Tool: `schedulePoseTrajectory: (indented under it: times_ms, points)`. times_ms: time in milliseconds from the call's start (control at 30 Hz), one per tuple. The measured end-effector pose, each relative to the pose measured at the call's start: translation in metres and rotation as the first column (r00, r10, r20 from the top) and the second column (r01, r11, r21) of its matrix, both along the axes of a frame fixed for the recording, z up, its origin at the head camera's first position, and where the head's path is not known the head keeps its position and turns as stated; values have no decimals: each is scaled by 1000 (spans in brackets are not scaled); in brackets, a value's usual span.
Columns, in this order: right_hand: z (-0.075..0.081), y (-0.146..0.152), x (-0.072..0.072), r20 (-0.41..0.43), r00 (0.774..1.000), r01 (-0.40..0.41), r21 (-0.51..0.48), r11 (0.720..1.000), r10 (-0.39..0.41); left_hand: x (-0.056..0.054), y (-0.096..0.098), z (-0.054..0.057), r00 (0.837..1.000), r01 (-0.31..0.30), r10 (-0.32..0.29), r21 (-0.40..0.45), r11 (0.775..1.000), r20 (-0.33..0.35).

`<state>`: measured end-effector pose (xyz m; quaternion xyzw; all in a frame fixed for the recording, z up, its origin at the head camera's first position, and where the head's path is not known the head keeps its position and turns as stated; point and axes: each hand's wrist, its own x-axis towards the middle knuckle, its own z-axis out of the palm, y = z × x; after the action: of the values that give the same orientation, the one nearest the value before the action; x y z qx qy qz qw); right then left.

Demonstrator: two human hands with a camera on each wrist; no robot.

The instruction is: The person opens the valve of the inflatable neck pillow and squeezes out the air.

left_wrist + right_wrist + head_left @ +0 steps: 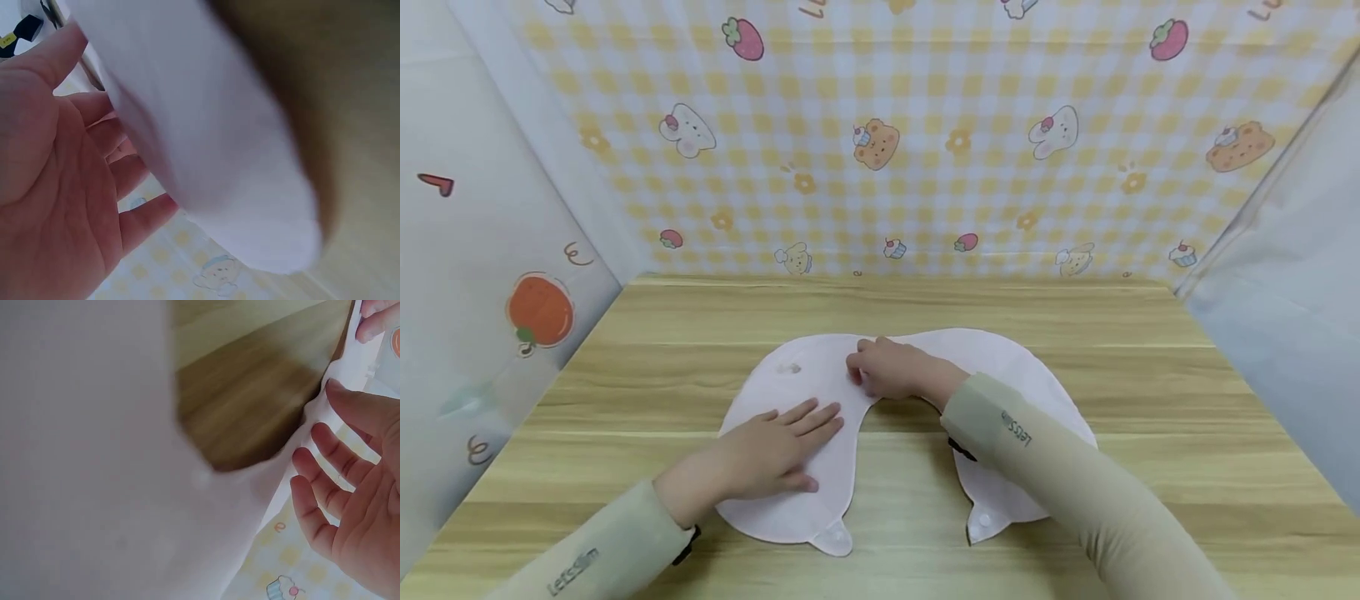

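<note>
A pale pink, U-shaped neck pillow (pixel 992 358) lies flat on the wooden table, its opening towards me. A small clear valve (pixel 788 367) shows on its upper left part, and each lower end has a tab with a round snap. My left hand (pixel 786 450) rests on the left arm of the pillow with fingers spread. On the middle bend, my right hand (pixel 891 368) touches the cloth with loosely bent fingers. In the right wrist view its fingertips (pixel 302 487) meet the pillow surface, with nothing pinched between them. My right sleeve covers part of the pillow's right arm.
The wood-grain table (pixel 685 325) reaches back to a yellow checked cloth wall (pixel 925 167) with cartoon prints. Pale side walls stand at left (pixel 475 208) and right (pixel 1292 275).
</note>
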<state>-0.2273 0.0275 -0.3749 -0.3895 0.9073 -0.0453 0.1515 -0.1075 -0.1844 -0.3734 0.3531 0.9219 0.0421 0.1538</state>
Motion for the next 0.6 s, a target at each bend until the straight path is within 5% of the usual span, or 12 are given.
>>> schedulePoseTrajectory:
  times_ms: [300, 600]
  points:
    - [-4, -26, 0, 1, 999, 46, 9, 999, -46, 10, -26, -7, 990, -129, 127, 29, 991, 53]
    - [-10, -34, 5, 71, 997, 28, 7, 1000, -29, 9, -36, -9, 951, -279, 289, -97, 955, 111]
